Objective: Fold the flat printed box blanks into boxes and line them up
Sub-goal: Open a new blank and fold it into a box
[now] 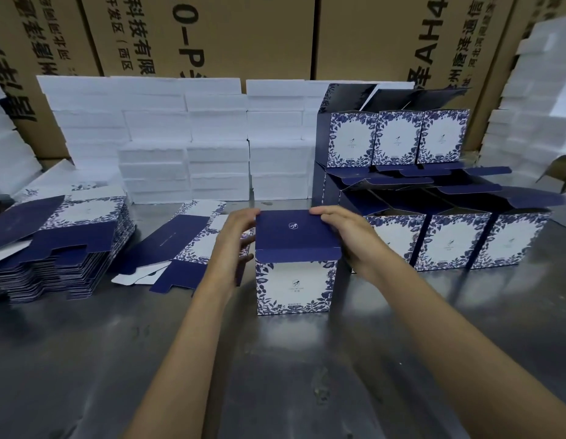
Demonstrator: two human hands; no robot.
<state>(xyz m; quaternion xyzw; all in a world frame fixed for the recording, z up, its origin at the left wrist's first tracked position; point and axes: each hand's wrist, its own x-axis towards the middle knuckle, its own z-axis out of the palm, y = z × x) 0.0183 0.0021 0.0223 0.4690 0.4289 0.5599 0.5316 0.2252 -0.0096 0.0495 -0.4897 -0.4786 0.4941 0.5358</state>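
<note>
A folded blue-and-white floral box (294,288) stands upright on the steel table (117,359), its dark blue lid flap (296,234) lying over the top. My left hand (235,239) holds the box's left side, fingers reaching the lid's back left corner. My right hand (345,236) grips the right side, fingers on the lid's back right corner. A loose flat blank (180,245) lies just to the left. A tall stack of flat blanks (60,245) sits at far left. Finished boxes (456,240) with open lids stand in rows at right, more (399,137) stacked above.
White foam blocks (186,137) are piled along the back of the table, with more (535,99) at the right edge and far left. Large brown cartons (243,33) form a wall behind. Bare steel tabletop stretches toward me in front of the box.
</note>
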